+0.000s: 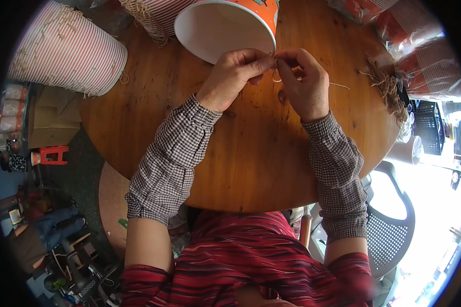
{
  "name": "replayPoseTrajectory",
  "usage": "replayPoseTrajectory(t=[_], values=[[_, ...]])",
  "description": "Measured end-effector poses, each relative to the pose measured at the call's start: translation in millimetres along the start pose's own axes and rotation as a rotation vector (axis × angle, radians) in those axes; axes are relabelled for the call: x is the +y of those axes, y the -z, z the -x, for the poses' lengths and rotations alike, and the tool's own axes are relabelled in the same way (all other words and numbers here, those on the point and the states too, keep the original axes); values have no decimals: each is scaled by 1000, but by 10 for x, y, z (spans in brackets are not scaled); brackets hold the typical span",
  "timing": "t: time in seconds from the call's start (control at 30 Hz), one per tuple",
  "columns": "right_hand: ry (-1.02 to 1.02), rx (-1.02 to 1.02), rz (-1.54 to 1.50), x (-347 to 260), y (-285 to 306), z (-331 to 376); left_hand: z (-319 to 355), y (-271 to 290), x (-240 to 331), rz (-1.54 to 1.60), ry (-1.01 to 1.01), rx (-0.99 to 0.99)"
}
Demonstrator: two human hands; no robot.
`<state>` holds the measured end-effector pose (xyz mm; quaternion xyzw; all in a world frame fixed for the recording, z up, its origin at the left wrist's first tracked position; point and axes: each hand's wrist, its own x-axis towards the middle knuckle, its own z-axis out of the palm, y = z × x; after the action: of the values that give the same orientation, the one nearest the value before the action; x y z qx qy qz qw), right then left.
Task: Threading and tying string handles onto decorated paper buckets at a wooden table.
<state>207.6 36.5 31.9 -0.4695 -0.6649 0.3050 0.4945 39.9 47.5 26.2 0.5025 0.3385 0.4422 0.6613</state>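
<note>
An orange paper bucket [265, 11] lies on its side at the far edge of the table, its white open mouth turned toward me. At the right end of its rim, my left hand [233, 72] is closed in a pinch on a thin beige cord [339, 85]. My right hand [312, 87] pinches the same cord, its thumb and forefinger almost touching my left fingertips. A small loop of cord hangs between the hands, and a loose end trails right on the wood. The fingers hide the exact spot where cord meets rim.
Nested striped buckets [71, 51] with cord handles lie at the left of the round wooden table [241, 169]. A bundle of cords [386, 92] sits at the right edge, beside plastic-wrapped bucket stacks [433, 69]. A mesh-backed chair [392, 240] stands at lower right, a red stool [53, 155] at left.
</note>
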Motion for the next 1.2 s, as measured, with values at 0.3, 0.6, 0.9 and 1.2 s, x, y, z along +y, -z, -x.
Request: replayPoseTrajectory(t=[0.3,0.6,0.9,1.2], values=[[-238,-125,-432,40,32,-76,-15,-17,19,367,22,-25],[-357,-175,-599,-37,109,-45,29,-60,44,178,-131,128],[-310,-140,-642,33,46,-52,14,-96,53,5,-171,197],[-462,-195,-742,-20,51,-32,16,-67,12,-250,-366,155]])
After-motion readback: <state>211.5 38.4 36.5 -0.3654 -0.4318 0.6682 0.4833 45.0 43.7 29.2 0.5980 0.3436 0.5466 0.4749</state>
